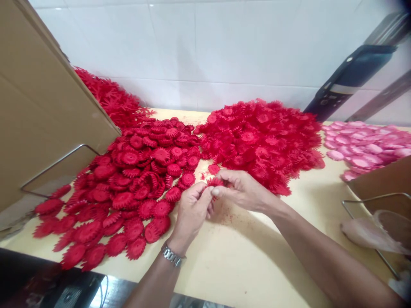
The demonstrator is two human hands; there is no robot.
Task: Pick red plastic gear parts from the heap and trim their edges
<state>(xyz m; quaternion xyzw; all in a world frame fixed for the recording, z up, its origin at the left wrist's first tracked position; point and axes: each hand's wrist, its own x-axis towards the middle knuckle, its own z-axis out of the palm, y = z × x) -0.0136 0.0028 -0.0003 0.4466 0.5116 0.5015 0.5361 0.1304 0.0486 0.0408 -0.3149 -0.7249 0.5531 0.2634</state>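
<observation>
Between the fingertips of both hands is a small red flower-shaped cutout [215, 183] with a notched edge. My left hand [194, 207], a metal watch on its wrist, pinches it from the left. From the other side my right hand [239, 190] grips it with thumb and forefinger. The fingers cover much of the cutout. To the left spreads a heap of red notched discs [128, 184], many in small stacks. Behind my right hand rises a heap of looser red flower cutouts [260, 137]. One small red disc [213, 169] lies alone just beyond my fingers.
A cardboard box [48, 98] stands at the left, with more red cutouts [109, 98] behind it. Pink discs [369, 143] lie at the right, near another cardboard box [385, 188]. A dark device [349, 81] leans by the tiled wall [240, 47]. Red crumbs dot the tabletop [244, 265].
</observation>
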